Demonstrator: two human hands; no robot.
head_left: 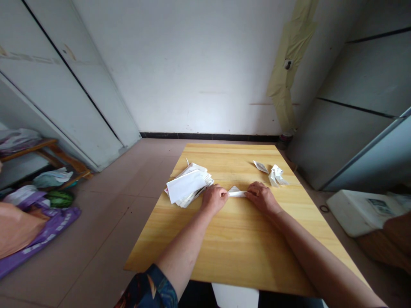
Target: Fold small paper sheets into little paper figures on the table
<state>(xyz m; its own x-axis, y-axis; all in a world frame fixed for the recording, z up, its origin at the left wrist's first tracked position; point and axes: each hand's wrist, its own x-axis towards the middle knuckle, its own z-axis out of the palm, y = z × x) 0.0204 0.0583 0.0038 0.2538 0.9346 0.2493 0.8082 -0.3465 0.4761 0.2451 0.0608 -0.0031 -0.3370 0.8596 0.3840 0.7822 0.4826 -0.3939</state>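
Pinching the two ends of a folded paper (236, 194), the left hand's grip (214, 197) and the right hand's grip (261, 196) face each other across the middle of the wooden bench (237, 244). Each is drawn nearly closed, thumb and fingers on the paper; how the fingers lie underneath cannot be told. The paper's long axis runs left to right, roughly parallel to the far edge of the bench. A narrow white band forms its near side, and a low triangular part rises from that toward the far side, its tip pointing away from the person and sitting a little left of centre.

Just left of the left hand lies a loose stack of papers (188, 186), fanned out unevenly, its top sheet slanting. Beyond the right hand, toward the far right of the bench, a small diamond-shaped paper piece (260, 167) lies near a crumpled white paper (276, 176).
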